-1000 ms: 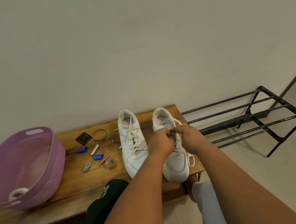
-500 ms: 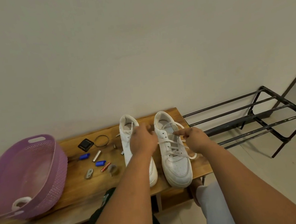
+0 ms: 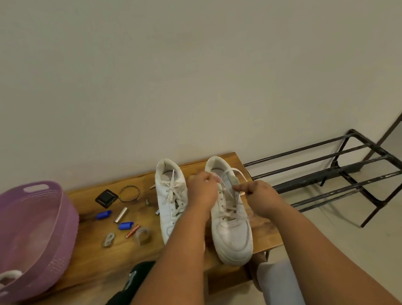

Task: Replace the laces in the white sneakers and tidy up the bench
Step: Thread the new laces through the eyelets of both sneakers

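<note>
Two white sneakers side by side at the bench's (image 3: 261,231) right end, heels toward the wall-side edge, toes toward the near edge. Right sneaker (image 3: 231,227) close to the right corner, its lace (image 3: 236,173) loosened at the top eyelets and looping out past the collar. Left hand (image 3: 202,190) curled above the gap between the shoes, fingertips pinching the lace at the right sneaker's upper eyelets. Right hand (image 3: 259,195) just beside that shoe's right flank, fingers curled, thumb and forefinger apparently pinching a strand of the same lace, though hard to confirm at this size. Left sneaker (image 3: 171,199) laced, partly covered by the left forearm. Mid-bench, a scatter of small items: black square piece (image 3: 106,198), wire ring (image 3: 129,193), two blue caps (image 3: 104,214), silver cylinder (image 3: 121,214), red battery (image 3: 132,231), tape roll (image 3: 143,235), metal clip (image 3: 108,240). At the left end, a purple basket (image 3: 61,222) holding a white roll (image 3: 5,279). Black metal rack (image 3: 338,177) on the floor beyond the bench's right edge.
</note>
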